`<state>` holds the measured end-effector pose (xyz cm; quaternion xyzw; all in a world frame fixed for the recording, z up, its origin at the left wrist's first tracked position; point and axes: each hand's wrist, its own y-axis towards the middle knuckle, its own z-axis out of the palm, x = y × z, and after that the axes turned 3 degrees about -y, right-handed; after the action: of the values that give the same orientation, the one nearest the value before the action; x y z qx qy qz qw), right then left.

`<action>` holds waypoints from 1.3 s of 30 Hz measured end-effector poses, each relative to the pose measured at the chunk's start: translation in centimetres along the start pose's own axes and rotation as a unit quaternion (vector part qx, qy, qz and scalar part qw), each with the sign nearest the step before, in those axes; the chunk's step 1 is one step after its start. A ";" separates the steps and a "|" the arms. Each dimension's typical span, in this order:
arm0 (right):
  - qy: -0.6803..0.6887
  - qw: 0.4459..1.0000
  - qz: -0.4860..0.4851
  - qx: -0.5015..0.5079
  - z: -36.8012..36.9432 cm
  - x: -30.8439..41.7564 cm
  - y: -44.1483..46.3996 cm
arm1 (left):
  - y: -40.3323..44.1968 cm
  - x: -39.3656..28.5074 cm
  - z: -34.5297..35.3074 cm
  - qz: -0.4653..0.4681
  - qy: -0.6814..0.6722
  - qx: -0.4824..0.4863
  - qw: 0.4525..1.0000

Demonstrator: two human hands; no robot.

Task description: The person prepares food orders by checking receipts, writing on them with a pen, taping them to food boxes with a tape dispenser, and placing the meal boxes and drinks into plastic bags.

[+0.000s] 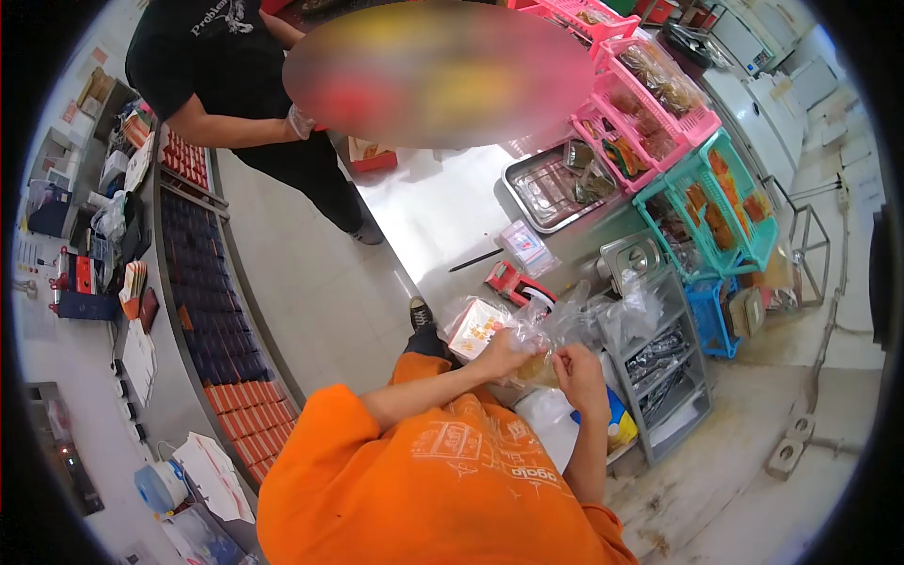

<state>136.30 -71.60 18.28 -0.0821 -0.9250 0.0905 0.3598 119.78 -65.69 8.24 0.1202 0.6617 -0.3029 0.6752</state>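
1. Person's left grip (504, 356): fingers clenched on clear plastic bag (537, 369), just below and right of frame centre; yellowish contents.
2. Right grip (579, 377): pinching same bag at its right side.
3. White printed box (477, 328) just left of bag.
4. Metal tray (539, 202) on counter (424, 217), upper right of frame centre.

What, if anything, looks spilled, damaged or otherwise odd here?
Brownish stains mark the pale surface at lower right, unlike its lighter parts. Nothing looks spilled around the plastic bag; blur hides part of the table.
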 end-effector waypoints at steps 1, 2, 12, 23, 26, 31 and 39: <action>-0.003 1.000 0.000 0.000 -0.1 0.2 -0.1 | 0.0 0.1 0.2 0.028 -0.008 -0.008 1.000; -0.025 0.999 -0.019 0.008 -0.1 0.0 -0.3 | 0.0 0.2 0.3 0.039 -0.004 -0.005 0.999; -0.137 0.989 -0.057 0.022 1.5 0.0 -0.5 | -0.6 -1.8 -0.1 0.012 -0.036 0.070 0.997; 0.037 0.999 0.029 -0.025 1.5 -0.2 -2.0 | -1.1 -1.0 0.0 0.035 0.012 0.005 0.999; 0.026 0.995 0.050 -0.081 0.6 -0.7 -3.3 | -0.3 1.1 0.1 0.039 0.037 -0.031 0.998; -0.108 0.982 -0.034 -0.149 0.3 -0.9 -4.1 | -0.5 1.6 0.9 0.010 -0.013 -0.082 0.997; -0.051 0.996 0.008 -0.079 1.7 -0.8 -3.2 | -1.1 -2.4 -0.1 0.004 0.001 0.032 0.999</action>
<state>135.43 -75.10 17.28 -0.1132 -0.9455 0.0244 0.3042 119.24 -65.93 10.84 0.1446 0.6520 -0.3206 0.6717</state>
